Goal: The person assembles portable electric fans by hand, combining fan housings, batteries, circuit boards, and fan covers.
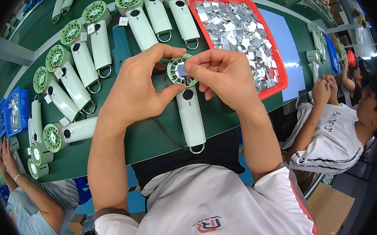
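In front of me lies a pale green handheld fan [192,124], its round head toward the far side and its metal loop near the table edge. My left hand [136,88] curves around the fan's head, thumb and fingers gripping its rim. A small bluish square piece [182,70] sits over the open face of the head, pinched between the thumb and fingers of my right hand [222,73]. Whether the piece touches the fan's hub I cannot tell. Part of the head is covered by my fingers.
A red tray [283,78] full of small silvery pieces stands at the right, beside a light blue sheet [289,51]. Several similar fans [86,63] line the far and left side of the green table, near a teal power screwdriver-like tool [121,45]. People work on both sides.
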The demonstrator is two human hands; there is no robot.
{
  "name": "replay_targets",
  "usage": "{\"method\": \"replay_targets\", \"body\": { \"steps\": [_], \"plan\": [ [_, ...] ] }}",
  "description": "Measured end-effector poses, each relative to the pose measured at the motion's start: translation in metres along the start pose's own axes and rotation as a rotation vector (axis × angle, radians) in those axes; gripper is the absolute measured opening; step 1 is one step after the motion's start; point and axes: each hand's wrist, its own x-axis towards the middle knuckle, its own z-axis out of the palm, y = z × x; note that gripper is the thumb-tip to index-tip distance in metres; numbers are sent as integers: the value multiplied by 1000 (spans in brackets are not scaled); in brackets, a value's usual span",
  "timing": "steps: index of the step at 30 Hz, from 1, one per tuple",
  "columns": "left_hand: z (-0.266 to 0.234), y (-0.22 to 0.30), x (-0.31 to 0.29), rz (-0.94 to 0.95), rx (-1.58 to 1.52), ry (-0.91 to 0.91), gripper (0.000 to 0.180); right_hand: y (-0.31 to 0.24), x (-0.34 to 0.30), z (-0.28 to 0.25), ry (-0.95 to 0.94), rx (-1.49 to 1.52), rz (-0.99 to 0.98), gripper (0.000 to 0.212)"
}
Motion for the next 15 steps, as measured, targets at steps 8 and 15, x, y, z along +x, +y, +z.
{"method": "replay_targets", "body": {
  "steps": [8,15],
  "plan": [
    [-2,0,-1,-40,-2,-41,59,1,0,1,4,7,-5,19],
    [-3,-1,-1,-5,-1,-35,49,0,-1,2,14,6,-8,20]
  ]
}}
